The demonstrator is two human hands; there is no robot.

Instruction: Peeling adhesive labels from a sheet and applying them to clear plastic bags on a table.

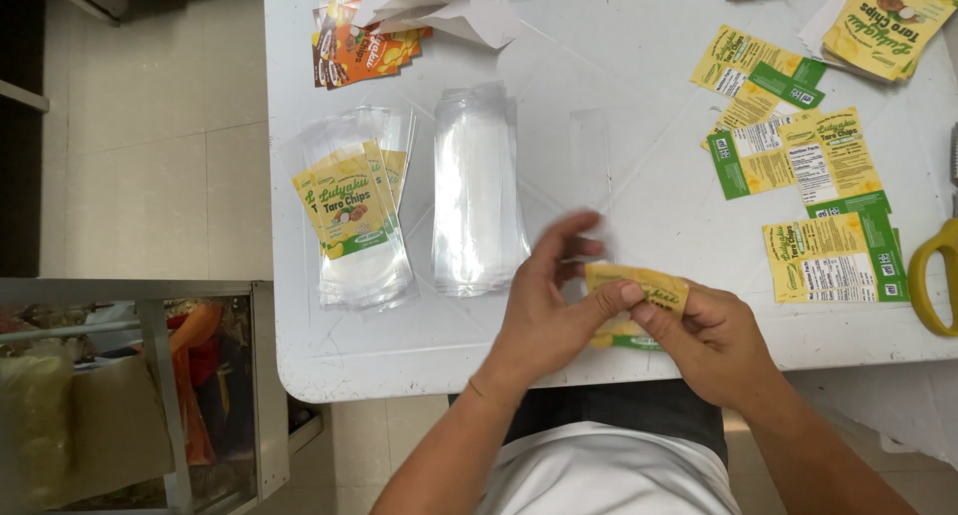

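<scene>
Head view, near edge of white plastic table [419,345]: left hand [544,310] and right hand [704,340] both pinching a folded yellow-green paper label [639,287]; fingers closed on it; stack of clear plastic pouches [477,191] just left; yellow-handled scissors [933,275] far right.

I sit at a white table [419,345] filling the upper right of the frame. Left of it I see pale floor tiles [150,176], and at lower left a grey metal shelf [261,375].
</scene>
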